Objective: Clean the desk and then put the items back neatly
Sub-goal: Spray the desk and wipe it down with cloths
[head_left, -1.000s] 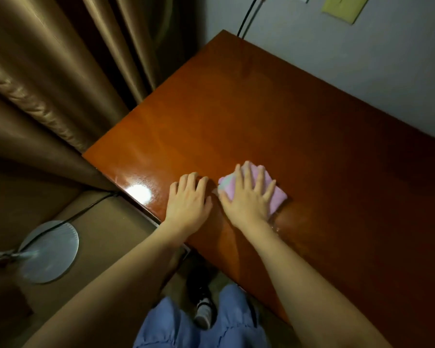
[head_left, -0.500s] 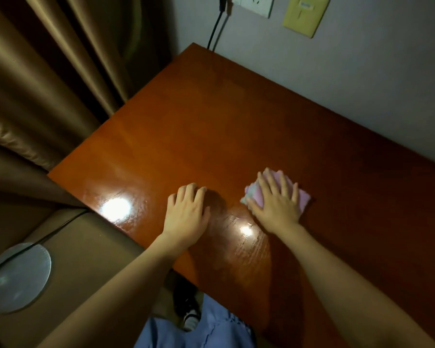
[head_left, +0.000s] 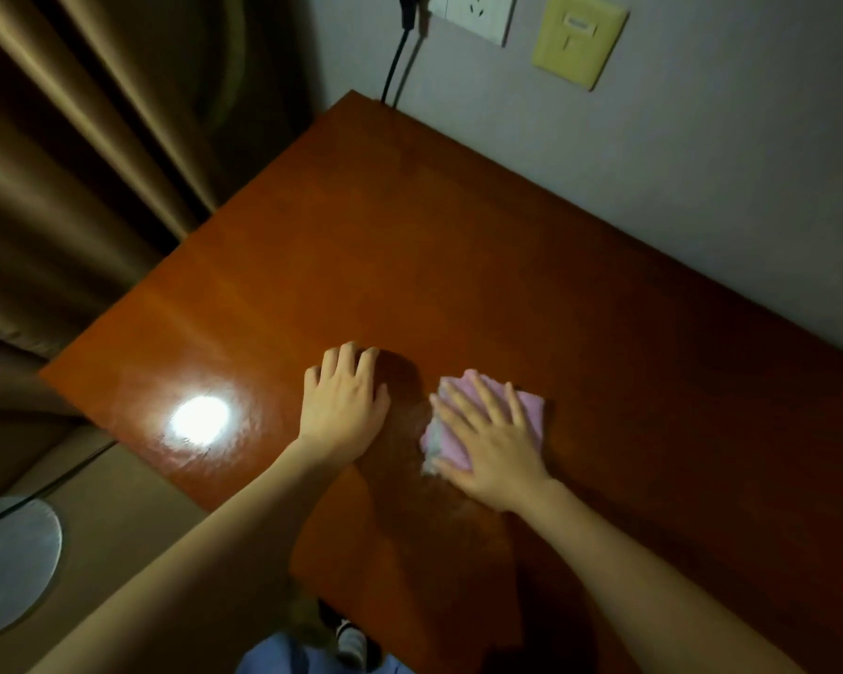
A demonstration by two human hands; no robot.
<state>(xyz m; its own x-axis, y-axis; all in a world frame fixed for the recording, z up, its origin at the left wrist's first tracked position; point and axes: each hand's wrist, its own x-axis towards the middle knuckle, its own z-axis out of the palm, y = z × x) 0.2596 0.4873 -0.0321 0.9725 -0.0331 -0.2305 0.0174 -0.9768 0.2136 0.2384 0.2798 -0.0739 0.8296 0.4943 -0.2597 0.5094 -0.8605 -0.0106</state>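
The fingers of the left hand lie nearly straight and close together, flat on the glossy wooden surface and holding nothing; they seem to brace the person against the near edge. Just to the right, apart from it, the right hand presses a folded pink cloth down with its fingers spread wide and straight across the top, none curled round it. The cloth lies flat on the surface, toward the near side, with a pale edge poking out under the heel of the hand. A bright lamp glare sits on the wood to the left of both hands, beyond that the brown curtain hangs down past the corner, and a round grey disc rests on the floor below. On the wall behind, a black cable drops from a white socket beside a yellow plate. I'd judge the wiping is under way and the far and right stretches remain to be covered; no items to put back are in view. The risk is that the cloth, only pressed and not gripped, bunches or slips from under the palm on a fast stroke, leaving streaks; a long sweep toward the back corner could also snag that cable.
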